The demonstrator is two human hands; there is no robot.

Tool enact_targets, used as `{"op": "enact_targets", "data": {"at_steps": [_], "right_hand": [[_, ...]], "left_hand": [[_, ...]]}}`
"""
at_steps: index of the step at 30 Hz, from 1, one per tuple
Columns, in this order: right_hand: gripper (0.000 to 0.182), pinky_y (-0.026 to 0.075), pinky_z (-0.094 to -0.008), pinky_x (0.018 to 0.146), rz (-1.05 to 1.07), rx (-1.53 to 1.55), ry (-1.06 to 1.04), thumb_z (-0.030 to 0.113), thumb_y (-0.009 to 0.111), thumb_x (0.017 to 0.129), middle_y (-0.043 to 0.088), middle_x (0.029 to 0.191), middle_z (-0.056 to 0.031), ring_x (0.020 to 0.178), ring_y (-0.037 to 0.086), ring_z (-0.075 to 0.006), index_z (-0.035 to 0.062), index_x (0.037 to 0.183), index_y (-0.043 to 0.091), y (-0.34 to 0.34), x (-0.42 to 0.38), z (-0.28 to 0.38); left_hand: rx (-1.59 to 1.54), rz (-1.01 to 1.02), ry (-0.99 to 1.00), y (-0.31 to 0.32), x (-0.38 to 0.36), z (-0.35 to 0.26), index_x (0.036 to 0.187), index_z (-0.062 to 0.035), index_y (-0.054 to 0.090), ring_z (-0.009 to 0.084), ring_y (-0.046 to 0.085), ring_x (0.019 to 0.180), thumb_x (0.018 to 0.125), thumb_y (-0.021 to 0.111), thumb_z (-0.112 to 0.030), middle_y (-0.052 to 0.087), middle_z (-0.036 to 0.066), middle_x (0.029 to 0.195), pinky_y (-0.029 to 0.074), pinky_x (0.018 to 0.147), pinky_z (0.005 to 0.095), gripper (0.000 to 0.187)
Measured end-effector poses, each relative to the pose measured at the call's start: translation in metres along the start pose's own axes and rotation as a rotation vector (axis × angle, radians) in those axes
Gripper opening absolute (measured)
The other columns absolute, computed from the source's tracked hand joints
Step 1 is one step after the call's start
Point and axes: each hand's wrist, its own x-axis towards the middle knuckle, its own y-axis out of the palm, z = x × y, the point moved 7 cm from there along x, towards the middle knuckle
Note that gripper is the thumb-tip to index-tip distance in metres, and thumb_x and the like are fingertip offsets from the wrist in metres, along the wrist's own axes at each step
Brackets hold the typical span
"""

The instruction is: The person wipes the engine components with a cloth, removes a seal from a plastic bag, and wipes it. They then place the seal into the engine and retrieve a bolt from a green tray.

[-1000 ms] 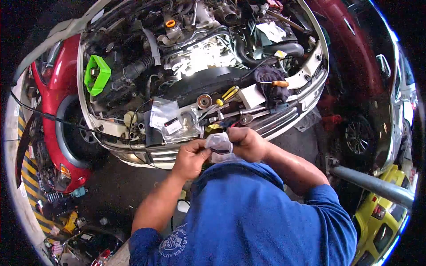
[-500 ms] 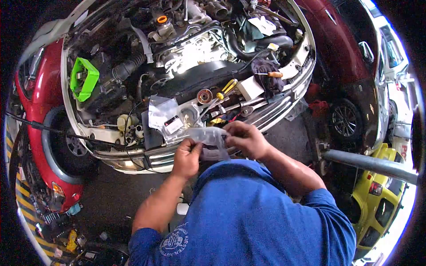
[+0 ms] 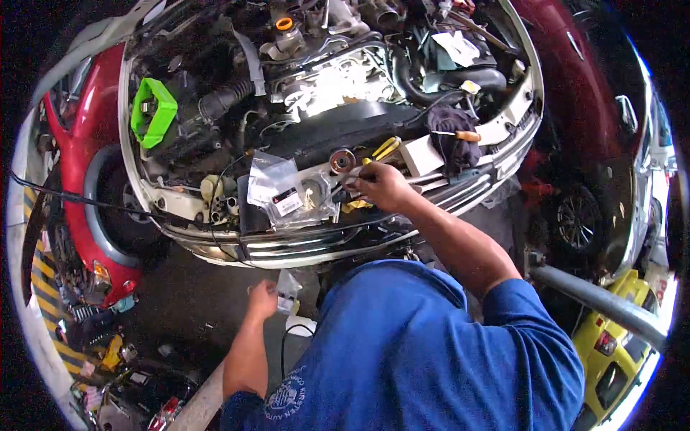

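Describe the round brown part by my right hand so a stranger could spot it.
Find the white car with the exposed engine, then the bare right hand at its front edge. Just beyond it, between the clear plastic packaging and the yellow-handled tool, is the round, coppery-brown part. Its circular outline sets it apart from the flat packaging and long tool.

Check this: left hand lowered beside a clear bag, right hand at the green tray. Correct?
Wrong about the right hand: the head view shows it near the round copper-coloured part. The left hand is lowered beside the clear bag.
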Motion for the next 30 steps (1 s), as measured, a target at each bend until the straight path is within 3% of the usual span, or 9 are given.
{"op": "enact_targets", "data": {"at_steps": [2, 4, 5, 10, 12, 14, 21, 25, 30], "right_hand": [[0.027, 0.051, -0.0359, 0.072, -0.029, -0.158, -0.069, 0.023, 0.066, 0.086, 0.068, 0.089, -0.0155, 0.078, 0.064, -0.0210, 0.0001, 0.101, 0.065, 0.001, 0.007, 0.002], [0.032, 0.051, -0.0414, 0.075, -0.022, -0.109, -0.102, 0.028, 0.071, 0.079, 0.067, 0.087, -0.0207, 0.083, 0.065, -0.0367, 0.0038, 0.099, 0.065, 0.008, 0.017, 0.002], [0.031, 0.051, -0.0351, 0.074, 0.019, -0.165, -0.084, 0.024, 0.067, 0.084, 0.067, 0.088, -0.0177, 0.080, 0.066, -0.0242, 0.0005, 0.103, 0.065, 0.009, 0.019, 0.010], [0.027, 0.052, -0.0387, 0.072, 0.032, -0.319, -0.114, 0.022, 0.066, 0.082, 0.067, 0.088, -0.0208, 0.082, 0.067, -0.0338, 0.0027, 0.101, 0.066, 0.023, 0.031, 0.039], [0.026, 0.052, -0.0383, 0.073, 0.083, -0.279, -0.141, 0.023, 0.067, 0.082, 0.067, 0.087, -0.0200, 0.082, 0.067, -0.0334, 0.0024, 0.098, 0.067, 0.034, 0.036, 0.040], [0.030, 0.051, -0.0468, 0.071, 0.051, -0.259, -0.186, 0.033, 0.061, 0.086, 0.065, 0.085, -0.0222, 0.079, 0.063, -0.0411, 0.0055, 0.096, 0.066, 0.047, 0.043, 0.032], [0.028, 0.049, -0.0442, 0.082, -0.029, -0.491, -0.337, 0.030, 0.054, 0.089, 0.064, 0.092, -0.0172, 0.094, 0.059, -0.0355, 0.0045, 0.092, 0.065, 0.048, 0.046, 0.051], [0.031, 0.050, -0.0456, 0.077, 0.031, -0.604, -0.278, 0.033, 0.054, 0.089, 0.063, 0.095, -0.0157, 0.089, 0.060, -0.0361, 0.0051, 0.099, 0.063, 0.038, 0.046, 0.055], [0.034, 0.050, -0.0446, 0.084, 0.159, -0.472, -0.201, 0.016, 0.062, 0.077, 0.059, 0.105, -0.0179, 0.103, 0.058, -0.0362, 0.0081, 0.109, 0.057, -0.033, 0.012, 0.045]], "left_hand": [[-0.007, -0.087, -0.122, 0.003, -0.028, 0.006, 0.108, -0.0050, 0.063, 0.0367, 0.062, 0.101, 0.077, 0.061, -0.017, 0.065, 0.021, 0.106, 0.049, 0.086, 0.0439, 0.033], [0.035, -0.139, -0.141, 0.035, -0.040, 0.052, 0.107, -0.0030, 0.062, 0.0376, 0.062, 0.101, 0.077, 0.062, -0.018, 0.065, 0.023, 0.106, 0.049, 0.086, 0.0450, 0.034], [0.080, -0.188, -0.151, 0.036, -0.046, 0.056, 0.107, -0.0009, 0.062, 0.0385, 0.062, 0.101, 0.076, 0.062, -0.018, 0.064, 0.025, 0.105, 0.049, 0.086, 0.0460, 0.035], [0.159, -0.148, -0.359, 0.042, -0.064, 0.069, 0.107, 0.0043, 0.059, 0.0409, 0.061, 0.099, 0.076, 0.065, -0.021, 0.062, 0.029, 0.104, 0.049, 0.085, 0.0474, 0.041], [0.226, -0.144, -0.268, 0.032, -0.053, 0.052, 0.109, 0.0030, 0.059, 0.0406, 0.061, 0.100, 0.078, 0.065, -0.021, 0.063, 0.026, 0.105, 0.049, 0.085, 0.0472, 0.039], [0.170, -0.204, -0.218, 0.017, -0.039, 0.027, 0.109, 0.0018, 0.059, 0.0395, 0.061, 0.099, 0.080, 0.064, -0.021, 0.064, 0.024, 0.105, 0.049, 0.083, 0.0461, 0.037], [-0.317, -0.365, 0.096, -0.064, -0.008, -0.131, 0.110, -0.0016, 0.061, 0.0326, 0.064, 0.090, 0.081, 0.067, -0.021, 0.066, 0.017, 0.098, 0.049, 0.080, 0.0403, 0.035], [-0.262, -0.380, 0.293, -0.079, 0.023, -0.182, 0.105, -0.0008, 0.061, 0.0332, 0.063, 0.089, 0.080, 0.067, -0.015, 0.064, 0.017, 0.097, 0.049, 0.078, 0.0399, 0.030], [-0.187, -0.382, 0.505, -0.100, 0.035, -0.242, 0.101, 0.0001, 0.060, 0.0333, 0.062, 0.086, 0.080, 0.067, -0.012, 0.063, 0.016, 0.094, 0.049, 0.076, 0.0393, 0.026]]}}
